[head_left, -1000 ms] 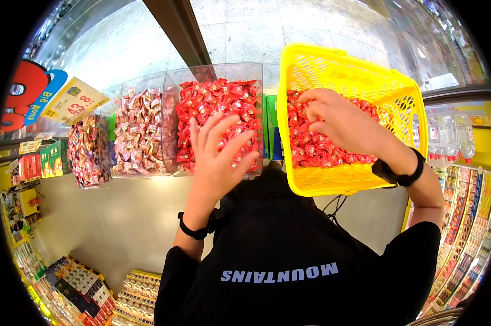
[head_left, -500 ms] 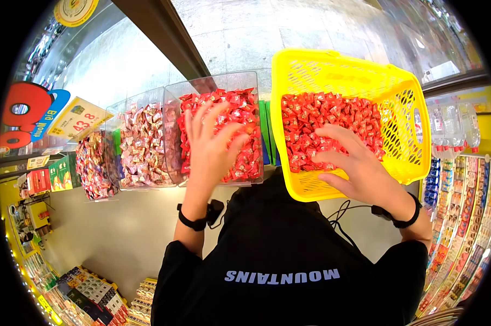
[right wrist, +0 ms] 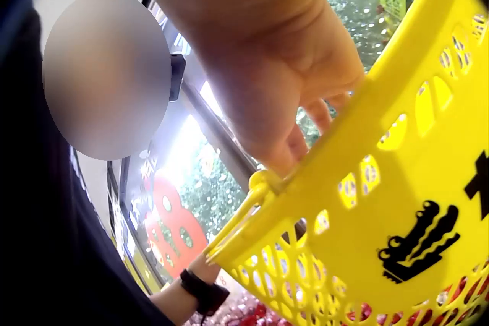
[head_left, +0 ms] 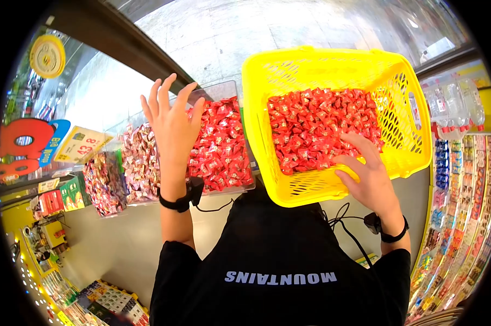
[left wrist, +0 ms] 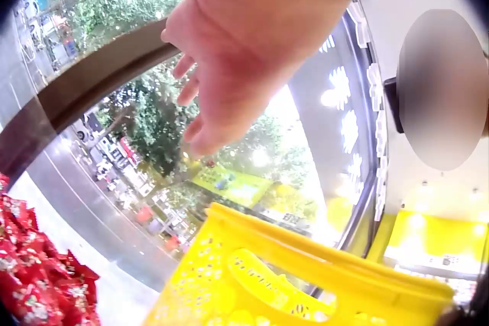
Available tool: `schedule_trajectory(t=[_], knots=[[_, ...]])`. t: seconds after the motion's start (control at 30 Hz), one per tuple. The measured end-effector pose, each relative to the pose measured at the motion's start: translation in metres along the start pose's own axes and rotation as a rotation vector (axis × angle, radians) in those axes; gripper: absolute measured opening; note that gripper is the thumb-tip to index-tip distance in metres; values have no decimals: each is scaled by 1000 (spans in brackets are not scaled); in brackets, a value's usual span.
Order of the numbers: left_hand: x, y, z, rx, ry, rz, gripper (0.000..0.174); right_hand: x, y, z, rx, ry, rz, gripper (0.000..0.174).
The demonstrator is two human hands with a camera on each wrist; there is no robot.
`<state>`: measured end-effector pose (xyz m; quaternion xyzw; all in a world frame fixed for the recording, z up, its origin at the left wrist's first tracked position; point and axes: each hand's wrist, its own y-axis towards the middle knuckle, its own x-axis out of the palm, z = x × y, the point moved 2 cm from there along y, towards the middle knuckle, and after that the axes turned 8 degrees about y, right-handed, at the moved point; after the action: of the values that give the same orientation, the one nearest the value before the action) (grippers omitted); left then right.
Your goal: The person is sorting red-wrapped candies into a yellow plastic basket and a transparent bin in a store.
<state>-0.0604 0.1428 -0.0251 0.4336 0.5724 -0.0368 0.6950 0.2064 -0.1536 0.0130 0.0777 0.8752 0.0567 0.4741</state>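
My left hand [head_left: 175, 122], fingers spread and holding nothing, is raised over the left side of the clear bin of red-wrapped candies [head_left: 221, 146]. In the left wrist view that hand [left wrist: 237, 58] hangs in the air, away from the yellow basket [left wrist: 306, 249]. Red candies [head_left: 321, 125] fill the lower part of the yellow basket [head_left: 262, 163]. My right hand [head_left: 370, 182] reaches over the basket's near rim with relaxed, parted fingers. The right wrist view shows that hand [right wrist: 283, 74] behind the rim of the basket [right wrist: 382, 181], its fingertips partly hidden.
Bins of pink candies [head_left: 139, 163] and mixed candies [head_left: 103, 185] stand farther left, with a price sign [head_left: 80, 144] behind them. Clear bottles [head_left: 454, 106] and packed shelves [head_left: 460, 206] are at the right. A dark window frame [head_left: 131, 41] crosses behind. Cables [head_left: 340, 217] hang near my body.
My left hand has moved left and up from over the red candies. My right hand has drawn back toward the basket's near rim, its fingers loosened. The basket appears farther left in view.
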Motion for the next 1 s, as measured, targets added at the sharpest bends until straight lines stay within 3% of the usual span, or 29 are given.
schedule_trajectory(t=[0.2, 0.5, 0.6, 0.7, 0.77, 0.83, 1.0], knots=[[-68, 43, 55, 210, -269, -24, 33, -15, -18, 32, 74, -156, 162, 24], [-127, 142, 194, 847, -461, -4, 28, -55, -40, 75, 124, -344, 386, 19], [-80, 159, 249, 938, -592, -23, 26, -66, -44, 87, 138, -322, 462, 19], [-10, 142, 300, 949, -648, -176, 25, -59, -48, 97, 216, -76, 463, 19], [38, 122, 325, 984, -600, -478, 26, -59, -47, 97, 188, -81, 456, 20], [82, 98, 336, 1040, -450, -612, 28, -60, -47, 99, 178, -73, 435, 21], [161, 30, 334, 1264, -2, -583, 31, -63, -48, 103, 134, -29, 424, 23]])
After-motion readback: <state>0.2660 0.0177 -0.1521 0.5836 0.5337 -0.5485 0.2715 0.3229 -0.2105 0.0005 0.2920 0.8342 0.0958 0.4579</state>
